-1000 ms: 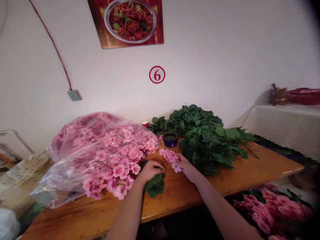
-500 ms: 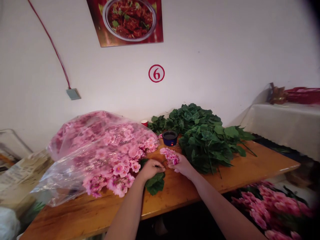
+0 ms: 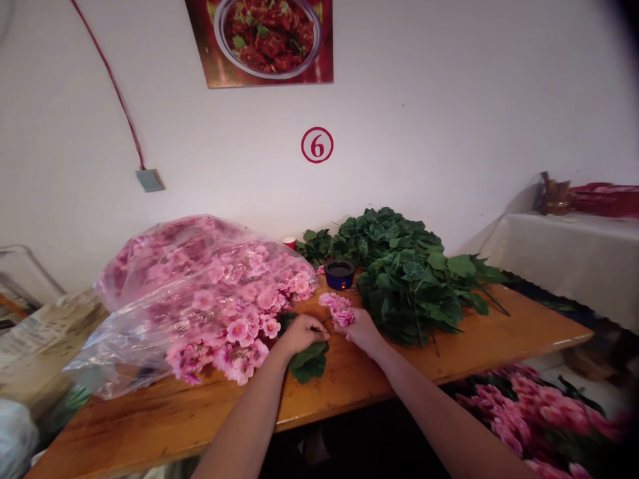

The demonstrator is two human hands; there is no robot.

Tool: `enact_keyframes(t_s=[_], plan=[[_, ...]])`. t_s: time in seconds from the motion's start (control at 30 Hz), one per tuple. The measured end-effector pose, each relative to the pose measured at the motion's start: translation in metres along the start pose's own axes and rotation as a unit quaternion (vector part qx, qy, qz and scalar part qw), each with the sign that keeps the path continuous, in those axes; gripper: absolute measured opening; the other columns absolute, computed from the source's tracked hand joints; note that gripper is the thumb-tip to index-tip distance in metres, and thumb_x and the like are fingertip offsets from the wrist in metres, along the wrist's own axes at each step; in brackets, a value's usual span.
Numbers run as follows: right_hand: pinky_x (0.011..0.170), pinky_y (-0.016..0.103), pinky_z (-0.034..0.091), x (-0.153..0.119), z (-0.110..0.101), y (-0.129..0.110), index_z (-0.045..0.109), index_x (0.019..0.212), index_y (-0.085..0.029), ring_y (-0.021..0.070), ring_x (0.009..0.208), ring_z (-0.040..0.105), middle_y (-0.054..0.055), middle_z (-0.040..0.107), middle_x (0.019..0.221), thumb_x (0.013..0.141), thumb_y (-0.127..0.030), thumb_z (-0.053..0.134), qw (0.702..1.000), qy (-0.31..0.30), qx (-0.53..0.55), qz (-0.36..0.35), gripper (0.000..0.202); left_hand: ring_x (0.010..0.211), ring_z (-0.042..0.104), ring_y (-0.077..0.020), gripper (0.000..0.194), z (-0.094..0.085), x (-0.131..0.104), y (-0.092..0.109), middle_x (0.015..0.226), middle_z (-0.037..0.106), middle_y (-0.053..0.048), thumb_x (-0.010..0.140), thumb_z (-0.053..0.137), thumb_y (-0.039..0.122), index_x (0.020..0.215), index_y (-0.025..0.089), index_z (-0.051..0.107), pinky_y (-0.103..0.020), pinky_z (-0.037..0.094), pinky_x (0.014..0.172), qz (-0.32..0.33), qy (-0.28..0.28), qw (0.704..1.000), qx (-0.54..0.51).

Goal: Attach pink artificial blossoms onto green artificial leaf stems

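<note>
My left hand [image 3: 303,334] is closed on a green leaf sprig [image 3: 309,363], whose leaves hang below the fingers over the wooden table [image 3: 349,386]. Just to its right, my right hand [image 3: 363,329] is closed round a small bunch of pink flowers [image 3: 338,308]; the blossoms point up and left. A thin dark stem shows between the two hands. Behind them stands a small dark blue pot [image 3: 339,274] with a red light on its front. Left of my hands, pink flowers [image 3: 239,332] spill from a clear plastic bag [image 3: 150,293].
A large heap of green leaves [image 3: 414,279] covers the table's back right. A red cup [image 3: 289,243] stands near the wall. More pink flowers [image 3: 544,406] lie below the table's right edge. At the far right is a cloth-covered table [image 3: 564,256].
The view has shifted slightly. Both hands keep almost the same place and still hold the leaf sprig and the pink flowers.
</note>
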State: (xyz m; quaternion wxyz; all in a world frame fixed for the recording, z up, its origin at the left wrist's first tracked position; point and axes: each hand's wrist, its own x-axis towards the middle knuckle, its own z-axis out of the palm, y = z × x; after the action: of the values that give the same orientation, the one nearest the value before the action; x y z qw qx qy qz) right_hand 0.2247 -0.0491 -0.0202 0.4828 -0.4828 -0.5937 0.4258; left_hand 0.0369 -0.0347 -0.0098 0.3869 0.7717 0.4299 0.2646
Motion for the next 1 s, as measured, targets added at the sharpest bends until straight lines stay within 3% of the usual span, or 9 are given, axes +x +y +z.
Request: enact_keyframes(t_s=[0.27, 0.4, 0.47, 0.7, 0.77, 0.83, 0.93, 1.0], plan=[[0.039, 0.02, 0.035, 0.002, 0.003, -0.002, 0.064, 0.068, -0.016, 0.0088, 0.042, 0.042, -0.004, 0.053, 0.05, 0.055, -0.021, 0.068, 1.0, 0.004, -0.012, -0.007, 0.015, 0.06, 0.058, -0.0146, 0.021, 0.0, 0.0, 0.0, 0.067, 0.069, -0.004, 0.066, 0.067, 0.033, 0.069, 0.014, 0.074, -0.024, 0.044, 0.062, 0.013, -0.003, 1.0, -0.018], [0.036, 0.02, 0.035, 0.0, 0.004, -0.004, 0.065, 0.083, -0.017, 0.0079, 0.041, 0.041, -0.004, 0.055, 0.056, 0.058, -0.025, 0.068, 1.0, 0.01, 0.012, 0.013, 0.026, 0.063, 0.059, -0.0155, 0.024, -0.001, -0.002, 0.005, 0.07, 0.07, -0.006, 0.068, 0.067, 0.035, 0.071, 0.013, 0.074, -0.025, 0.044, 0.064, 0.033, 0.01, 0.999, -0.027], [0.035, 0.019, 0.034, -0.001, 0.004, -0.004, 0.064, 0.092, -0.018, 0.0077, 0.041, 0.042, -0.003, 0.056, 0.059, 0.06, -0.028, 0.068, 0.999, 0.014, 0.027, 0.03, 0.033, 0.064, 0.06, -0.0157, 0.024, -0.002, -0.003, 0.008, 0.072, 0.071, -0.006, 0.069, 0.067, 0.036, 0.073, 0.013, 0.074, -0.025, 0.044, 0.065, 0.047, 0.023, 0.998, -0.025], [0.035, 0.021, 0.036, -0.003, 0.003, 0.0, 0.062, 0.093, -0.017, 0.0099, 0.041, 0.047, -0.002, 0.059, 0.06, 0.063, -0.034, 0.069, 0.998, 0.028, 0.046, 0.034, 0.035, 0.064, 0.06, -0.0151, 0.034, -0.004, -0.004, 0.008, 0.072, 0.07, -0.006, 0.073, 0.063, 0.045, 0.075, 0.012, 0.072, -0.024, 0.044, 0.062, 0.036, 0.105, 0.993, -0.035], [0.042, 0.024, 0.044, -0.004, 0.002, -0.001, 0.062, 0.096, -0.016, 0.0159, 0.054, 0.058, 0.002, 0.064, 0.071, 0.064, -0.032, 0.068, 0.999, 0.037, 0.024, 0.014, 0.036, 0.066, 0.06, -0.0157, 0.036, -0.004, -0.005, 0.01, 0.075, 0.07, -0.006, 0.073, 0.062, 0.046, 0.077, 0.012, 0.072, -0.024, 0.045, 0.063, 0.028, 0.123, 0.991, -0.043], [0.062, 0.031, 0.052, -0.004, 0.001, -0.003, 0.061, 0.103, -0.018, 0.0223, 0.081, 0.064, 0.007, 0.067, 0.093, 0.065, -0.028, 0.066, 0.998, 0.053, -0.002, -0.038, 0.04, 0.069, 0.061, -0.0165, 0.036, -0.004, -0.007, 0.014, 0.076, 0.07, -0.007, 0.074, 0.061, 0.047, 0.078, 0.013, 0.072, -0.025, 0.046, 0.066, 0.027, 0.14, 0.989, -0.048], [0.097, 0.04, 0.041, -0.005, 0.001, -0.003, 0.057, 0.112, -0.021, 0.0238, 0.114, 0.052, 0.007, 0.058, 0.121, 0.067, -0.022, 0.061, 0.988, 0.08, -0.043, -0.129, 0.045, 0.08, 0.062, -0.018, 0.034, -0.008, -0.012, 0.025, 0.083, 0.07, -0.007, 0.077, 0.058, 0.047, 0.08, 0.015, 0.071, -0.027, 0.047, 0.077, 0.059, 0.178, 0.981, -0.057], [0.105, 0.04, 0.033, -0.004, 0.001, 0.0, 0.055, 0.116, -0.02, 0.0224, 0.122, 0.046, 0.007, 0.054, 0.128, 0.069, -0.02, 0.059, 0.982, 0.086, -0.065, -0.156, 0.047, 0.089, 0.062, -0.0186, 0.033, -0.012, -0.015, 0.034, 0.09, 0.07, -0.007, 0.079, 0.056, 0.046, 0.081, 0.017, 0.07, -0.028, 0.045, 0.085, 0.085, 0.213, 0.971, -0.068]])
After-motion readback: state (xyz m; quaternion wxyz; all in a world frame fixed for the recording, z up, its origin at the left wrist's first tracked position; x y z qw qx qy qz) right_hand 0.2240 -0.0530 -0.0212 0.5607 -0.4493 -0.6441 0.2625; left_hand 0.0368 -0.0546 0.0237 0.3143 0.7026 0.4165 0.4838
